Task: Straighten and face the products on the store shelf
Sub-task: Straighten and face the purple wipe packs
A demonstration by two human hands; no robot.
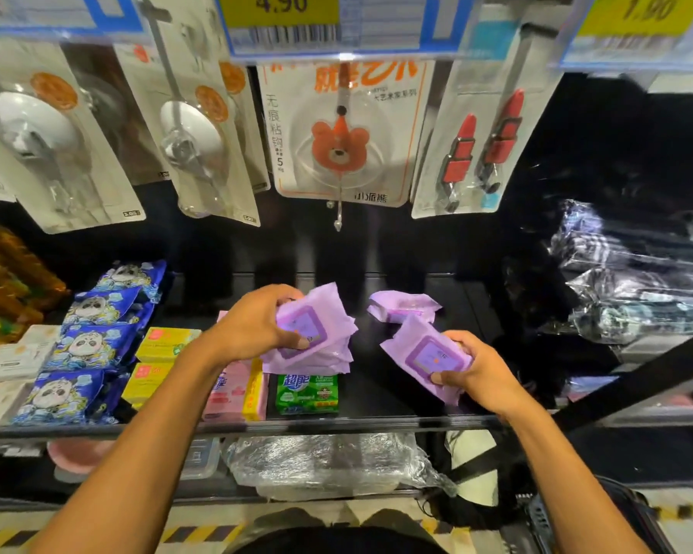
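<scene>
My left hand (253, 327) grips a stack of purple wipe packs (317, 333) above the black shelf (377, 393), thumb across the top pack's label. My right hand (477, 373) holds a single purple wipe pack (425, 353) to the right of the stack, label facing up. One more purple wipe pack (403, 307) lies flat on the shelf behind the two hands. A green soap box (308, 393) sits under the held stack at the shelf's front.
Pink and yellow soap boxes (237, 389) and blue panda packs (97, 341) fill the shelf's left side. Hook and suction-cup cards (341, 133) hang above on pegs. Plastic-wrapped dark goods (637, 281) lie at the right. A lower shelf holds a clear wrapped bundle (329, 465).
</scene>
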